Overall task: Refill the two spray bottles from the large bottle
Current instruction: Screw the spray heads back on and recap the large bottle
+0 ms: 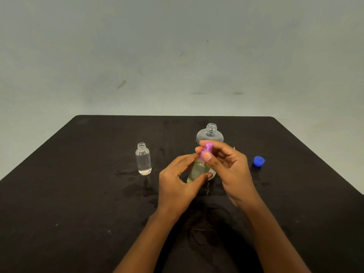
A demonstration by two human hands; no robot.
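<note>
Clear and uncapped, one small spray bottle (143,159) stands on the dark surface (78,194), apart to the left of the left hand (177,182), which curls fingers and thumb round a yellowish spray bottle (198,170). The right hand (230,170) pinches the purple spray head (205,151) on that bottle's top. The open large bottle (210,133) stands just behind the hands, partly hidden by them, and a blue cap (258,161) lies farther right.

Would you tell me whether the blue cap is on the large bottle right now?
No, the blue cap lies on the table, and the neck of the large bottle stands open.
</note>
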